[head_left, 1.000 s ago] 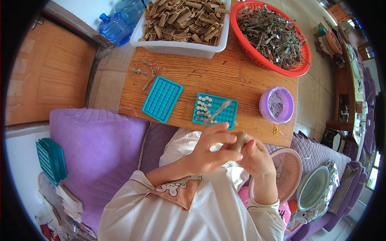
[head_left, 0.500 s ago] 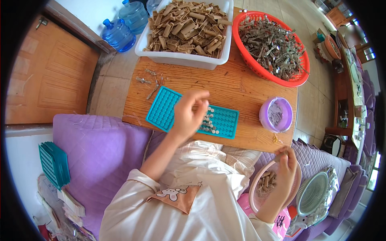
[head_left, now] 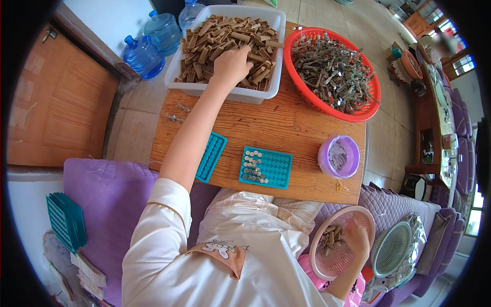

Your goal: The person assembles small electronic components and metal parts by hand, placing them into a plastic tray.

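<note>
My left hand [head_left: 232,67] is over the white bin [head_left: 279,30] at the back, touching or just above its heap of brown curved cardboard-like pieces [head_left: 215,33]. Its thumb and forefinger are apart, and I see nothing held between them. On the right, my right hand [head_left: 358,235] is smeared by motion over the pink mesh basket [head_left: 318,261], which holds several brown rolled pieces [head_left: 333,237]. Between my arms, a teal grid tray [head_left: 279,166] carries small round silvery discs along its left side. A second teal tray [head_left: 212,156] is partly hidden by my left forearm.
A red basket [head_left: 376,100] of tangled metallic strips stands back right. A purple tub [head_left: 352,162] with grey pieces sits near the table's right edge. A green mesh basket [head_left: 391,248] rests on the sofa. Water bottles [head_left: 144,57] stand behind the table, teal trays [head_left: 66,222] at left.
My left hand has moved from above the teal trays up to the white bin. My right hand has dropped from the basket's upper rim to over its inside. The view has shifted slightly.
</note>
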The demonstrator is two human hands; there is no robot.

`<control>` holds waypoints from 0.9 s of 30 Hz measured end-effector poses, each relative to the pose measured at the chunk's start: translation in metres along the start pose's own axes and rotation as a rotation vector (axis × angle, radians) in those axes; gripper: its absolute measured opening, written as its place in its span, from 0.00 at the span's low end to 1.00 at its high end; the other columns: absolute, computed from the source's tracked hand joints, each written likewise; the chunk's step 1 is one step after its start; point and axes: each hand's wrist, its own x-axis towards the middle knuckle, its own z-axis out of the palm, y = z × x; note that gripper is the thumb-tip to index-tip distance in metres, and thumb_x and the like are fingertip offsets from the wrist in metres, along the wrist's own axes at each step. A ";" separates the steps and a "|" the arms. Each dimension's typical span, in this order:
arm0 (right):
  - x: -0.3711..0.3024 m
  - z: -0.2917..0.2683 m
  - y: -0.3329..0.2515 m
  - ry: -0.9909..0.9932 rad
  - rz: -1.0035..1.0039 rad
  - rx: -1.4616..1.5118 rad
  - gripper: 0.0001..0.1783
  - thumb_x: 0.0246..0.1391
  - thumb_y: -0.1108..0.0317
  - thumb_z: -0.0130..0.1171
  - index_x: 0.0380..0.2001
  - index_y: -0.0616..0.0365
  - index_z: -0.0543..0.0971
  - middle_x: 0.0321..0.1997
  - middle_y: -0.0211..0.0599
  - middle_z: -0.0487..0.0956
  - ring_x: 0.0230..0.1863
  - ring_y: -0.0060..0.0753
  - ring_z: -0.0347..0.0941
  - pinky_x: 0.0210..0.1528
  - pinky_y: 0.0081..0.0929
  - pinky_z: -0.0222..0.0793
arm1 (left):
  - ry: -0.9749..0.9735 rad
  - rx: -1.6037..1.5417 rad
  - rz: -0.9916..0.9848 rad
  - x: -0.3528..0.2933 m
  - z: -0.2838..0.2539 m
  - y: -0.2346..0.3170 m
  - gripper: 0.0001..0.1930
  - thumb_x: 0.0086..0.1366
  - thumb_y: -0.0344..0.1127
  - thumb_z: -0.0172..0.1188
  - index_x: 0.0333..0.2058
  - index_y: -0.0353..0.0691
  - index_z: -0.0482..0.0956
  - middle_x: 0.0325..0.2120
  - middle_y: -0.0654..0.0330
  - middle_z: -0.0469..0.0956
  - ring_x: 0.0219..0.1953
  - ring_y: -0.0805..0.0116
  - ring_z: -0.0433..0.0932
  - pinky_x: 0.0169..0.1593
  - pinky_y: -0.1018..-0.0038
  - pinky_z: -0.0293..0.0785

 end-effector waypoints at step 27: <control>0.241 -0.164 -0.162 0.385 -0.388 0.747 0.10 0.48 0.66 0.47 0.27 0.60 0.75 0.17 0.31 0.70 0.20 0.21 0.65 0.24 0.20 0.62 | -0.126 -1.796 -0.599 -0.173 -0.021 0.053 0.02 0.58 0.29 0.47 0.30 0.41 0.64 0.20 0.66 0.65 0.24 0.78 0.68 0.35 0.74 0.72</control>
